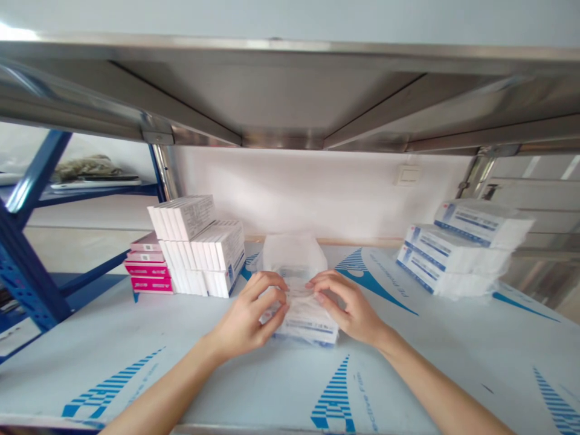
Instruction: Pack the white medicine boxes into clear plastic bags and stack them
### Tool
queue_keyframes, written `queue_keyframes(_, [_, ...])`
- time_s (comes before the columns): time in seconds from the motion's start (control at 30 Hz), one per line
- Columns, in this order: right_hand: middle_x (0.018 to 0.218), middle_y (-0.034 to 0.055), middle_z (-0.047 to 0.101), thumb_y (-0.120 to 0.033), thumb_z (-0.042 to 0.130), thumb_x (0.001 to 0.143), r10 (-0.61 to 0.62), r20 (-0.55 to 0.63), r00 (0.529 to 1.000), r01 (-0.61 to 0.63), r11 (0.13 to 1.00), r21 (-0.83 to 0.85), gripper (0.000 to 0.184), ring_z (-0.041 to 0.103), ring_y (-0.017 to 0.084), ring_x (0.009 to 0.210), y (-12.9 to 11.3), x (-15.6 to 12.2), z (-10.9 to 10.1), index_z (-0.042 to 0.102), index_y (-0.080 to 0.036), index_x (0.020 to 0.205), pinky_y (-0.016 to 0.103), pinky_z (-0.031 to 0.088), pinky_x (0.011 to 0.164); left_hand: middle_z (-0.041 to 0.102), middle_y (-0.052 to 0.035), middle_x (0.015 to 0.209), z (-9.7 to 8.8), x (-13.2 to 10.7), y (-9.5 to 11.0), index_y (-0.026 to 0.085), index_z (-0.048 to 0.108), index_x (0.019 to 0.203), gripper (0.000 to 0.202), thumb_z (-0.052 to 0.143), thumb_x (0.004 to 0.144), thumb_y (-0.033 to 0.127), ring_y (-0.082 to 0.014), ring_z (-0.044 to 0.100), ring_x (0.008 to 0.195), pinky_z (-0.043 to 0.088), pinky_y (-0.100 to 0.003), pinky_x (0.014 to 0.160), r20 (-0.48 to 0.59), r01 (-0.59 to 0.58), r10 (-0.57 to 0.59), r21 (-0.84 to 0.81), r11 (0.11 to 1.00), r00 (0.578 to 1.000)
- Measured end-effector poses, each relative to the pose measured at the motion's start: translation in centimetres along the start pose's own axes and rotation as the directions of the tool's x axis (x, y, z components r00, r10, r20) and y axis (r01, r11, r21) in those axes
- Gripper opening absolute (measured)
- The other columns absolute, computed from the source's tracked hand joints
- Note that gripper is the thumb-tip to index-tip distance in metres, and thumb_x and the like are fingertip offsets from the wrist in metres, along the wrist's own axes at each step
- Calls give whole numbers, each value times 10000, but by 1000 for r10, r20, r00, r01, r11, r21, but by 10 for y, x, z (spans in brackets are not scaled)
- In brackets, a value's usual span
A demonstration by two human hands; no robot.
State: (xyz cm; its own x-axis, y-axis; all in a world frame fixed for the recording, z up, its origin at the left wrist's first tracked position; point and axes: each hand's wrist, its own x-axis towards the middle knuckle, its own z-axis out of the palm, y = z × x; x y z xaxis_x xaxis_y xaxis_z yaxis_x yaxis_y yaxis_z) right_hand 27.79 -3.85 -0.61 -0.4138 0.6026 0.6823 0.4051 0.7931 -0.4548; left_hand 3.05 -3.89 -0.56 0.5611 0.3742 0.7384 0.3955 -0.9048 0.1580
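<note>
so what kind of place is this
Probably a stockroom for boxed medical or pharmacy goods: stacked white cartons, a clear plastic bag of boxes, and stainless steel shelving.

The left hand (248,316) and right hand (352,306) are bare and slim-fingered, joining slender, uncovered forearms (167,389).

"Protective Film" — blue print (367,396) on the shelf film (254,386); box labels (193,217) unreadable.
</note>
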Motion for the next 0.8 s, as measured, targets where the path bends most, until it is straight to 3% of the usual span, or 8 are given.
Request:
queue_keyframes(0.13, [1060, 88, 667, -288, 471, 996, 42, -13, 999, -42, 999, 26, 110, 621, 227, 1030, 4, -6, -1, 558, -236, 951, 388, 473, 906, 603, -95, 1091, -1, -3, -1, 209, 505, 989, 161, 508, 913, 67, -235, 546, 1077, 468, -416, 939, -95, -19, 19, 7, 1000, 995])
queue_keyframes(0.27, [1120, 82, 669, -319, 515, 962, 92, -27, 995, -90, 993, 81, 84, 618, 236, 1064, 10, -7, -4, 489, -243, 936, 398, 461, 924, 630, -77, 1053, -3, -7, 0, 222, 481, 1013, 217, 505, 887, 47, -234, 552, 1096, 472, -412, 938, -132, -47, 33, -108, 993, 991])
queue_keyframes(0.43, [1368, 101, 562, -362, 626, 865, -89, 66, 994, 90, 996, -5, 331, 514, 291, 1246, 3, -6, -8, 579, -261, 1176, 497, 399, 1046, 576, -59, 877, -3, -5, 4, 192, 507, 1132, 304, 591, 841, 203, -208, 556, 827, 497, -359, 726, -24, -35, 31, -189, 981, 999])
queue_keyframes(0.5, [1404, 92, 542, -307, 683, 809, -155, 126, 980, 164, 984, -63, 289, 492, 306, 1265, -4, -5, -9, 644, -263, 1092, 523, 380, 1068, 566, -50, 809, -5, -3, 6, 178, 560, 1118, 301, 593, 836, 276, -202, 531, 749, 474, -360, 679, 18, -32, 36, -180, 983, 999])
queue_keyframes(0.57, [1346, 85, 592, -211, 674, 783, -184, 138, 973, 195, 978, -71, 132, 510, 305, 1238, -12, -4, -11, 656, -243, 910, 527, 392, 1055, 564, -48, 736, -11, 0, 8, 188, 621, 961, 198, 546, 859, 341, -213, 527, 734, 464, -378, 678, 67, -48, 63, -207, 977, 996])
queue_keyframes(0.63, [1196, 84, 674, -169, 618, 809, -176, 114, 978, 175, 984, 15, 64, 554, 293, 1180, -18, -2, -14, 610, -232, 801, 510, 435, 1009, 538, -43, 653, -19, 2, 10, 213, 587, 740, 281, 485, 905, 417, -221, 531, 726, 474, -399, 703, 143, -48, 90, -277, 960, 986])
queue_keyframes(0.73, [1000, 81, 716, -284, 548, 904, -84, 131, 988, 44, 957, 286, 142, 633, 271, 1049, -21, 3, -22, 597, -230, 781, 459, 494, 916, 559, -59, 672, -35, 5, 13, 223, 499, 615, 497, 390, 971, 553, -231, 574, 793, 507, -425, 796, 281, 48, 71, -397, 917, 957])
queue_keyframes(0.8, [873, 66, 717, -424, 530, 926, -42, 194, 980, -49, 896, 441, 269, 671, 247, 889, -23, 7, -29, 625, -224, 772, 458, 480, 943, 614, -88, 777, -45, 7, 15, 213, 498, 612, 583, 308, 986, 617, -227, 604, 831, 524, -413, 806, 350, 151, 28, -473, 868, 936])
